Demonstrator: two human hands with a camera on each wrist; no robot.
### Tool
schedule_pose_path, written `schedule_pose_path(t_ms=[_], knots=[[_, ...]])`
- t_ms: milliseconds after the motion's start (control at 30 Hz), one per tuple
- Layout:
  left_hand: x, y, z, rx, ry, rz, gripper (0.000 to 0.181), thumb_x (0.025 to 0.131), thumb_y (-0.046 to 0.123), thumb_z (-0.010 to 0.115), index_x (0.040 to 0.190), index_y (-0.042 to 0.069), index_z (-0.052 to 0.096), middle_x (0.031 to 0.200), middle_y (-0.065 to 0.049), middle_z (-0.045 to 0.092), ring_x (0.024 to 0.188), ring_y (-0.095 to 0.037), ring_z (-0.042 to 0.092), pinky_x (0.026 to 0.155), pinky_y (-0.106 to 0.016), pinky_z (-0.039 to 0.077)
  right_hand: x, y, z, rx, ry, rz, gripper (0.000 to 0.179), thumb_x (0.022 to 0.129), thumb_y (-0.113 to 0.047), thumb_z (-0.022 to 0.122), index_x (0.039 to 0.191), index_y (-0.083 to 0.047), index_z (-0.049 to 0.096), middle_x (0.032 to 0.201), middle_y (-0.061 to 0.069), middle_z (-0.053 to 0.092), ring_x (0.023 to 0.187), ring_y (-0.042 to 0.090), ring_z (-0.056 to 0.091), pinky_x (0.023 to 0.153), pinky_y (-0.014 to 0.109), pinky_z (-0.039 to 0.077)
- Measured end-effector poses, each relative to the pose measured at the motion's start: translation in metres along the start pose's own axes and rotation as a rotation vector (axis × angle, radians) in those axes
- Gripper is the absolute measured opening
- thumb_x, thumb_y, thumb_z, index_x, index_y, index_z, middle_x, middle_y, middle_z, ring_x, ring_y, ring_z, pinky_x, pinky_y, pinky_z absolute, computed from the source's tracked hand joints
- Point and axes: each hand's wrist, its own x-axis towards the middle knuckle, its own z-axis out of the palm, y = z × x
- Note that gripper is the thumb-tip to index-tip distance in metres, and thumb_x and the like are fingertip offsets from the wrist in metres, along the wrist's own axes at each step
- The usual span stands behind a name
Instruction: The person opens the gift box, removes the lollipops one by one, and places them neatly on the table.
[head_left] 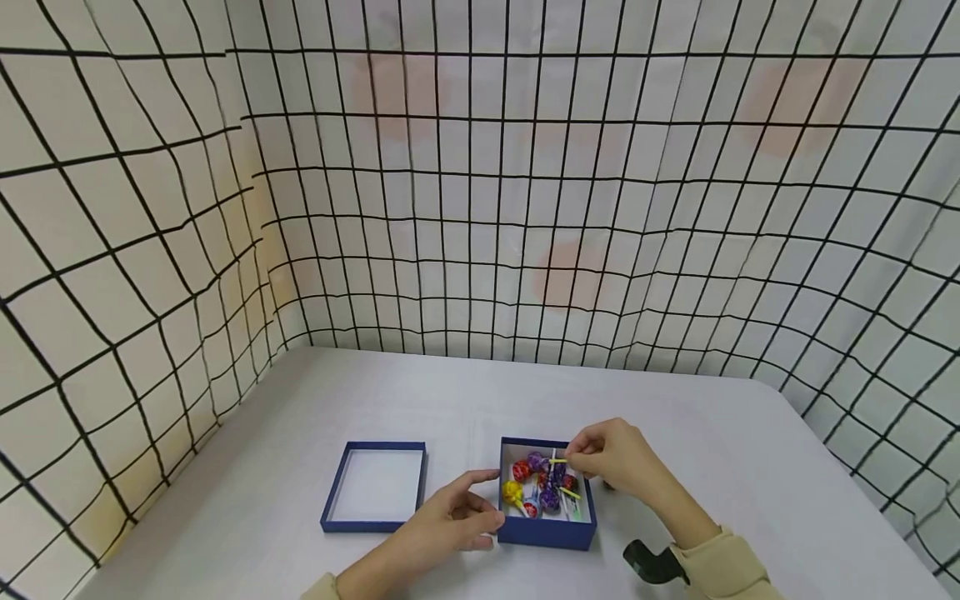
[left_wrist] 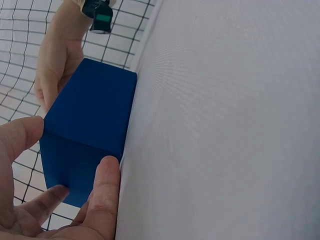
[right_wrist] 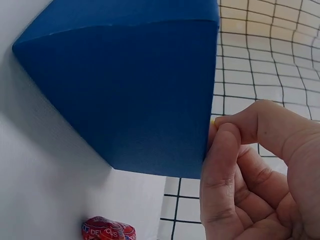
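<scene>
A blue box point(head_left: 547, 532) with a pale inside holds several lollipops in red, purple and yellow wrappers. My left hand point(head_left: 457, 517) is at its left side, fingertips touching the wall, as the left wrist view also shows. Above the box's right rim, my right hand point(head_left: 615, 454) pinches a lollipop by its yellow stick point(head_left: 557, 461) between thumb and forefinger. That lollipop's head lies among the others. In the right wrist view only a bit of yellow shows at the fingertips, and the box wall hides the rest.
A blue-edged lid point(head_left: 363, 527) lies inside up on the white table point(head_left: 247, 500), left of the box. Outside the box's right side lies a red-wrapped lollipop point(right_wrist: 107, 230), mostly behind my hand in the head view. Black netting point(head_left: 506, 200) surrounds the table's back and sides.
</scene>
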Motion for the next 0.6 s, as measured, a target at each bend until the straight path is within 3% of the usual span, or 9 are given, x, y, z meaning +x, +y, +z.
schedule_pose_path(t_ms=[600], knots=[[-0.002,0.003,0.001,-0.004,0.003,0.001,0.069,0.103,0.020,0.075,0.164,0.014,0.043,0.120,-0.012,0.064,0.102,-0.019,0.066,0.092,-0.036,0.067,-0.012,0.020,-0.013,0.230,-0.035,0.034,0.023,0.099,-0.022,0.079,0.107,-0.001,0.077,0.079,0.003,0.068,0.074,0.020,0.060,0.061,0.032,0.054]])
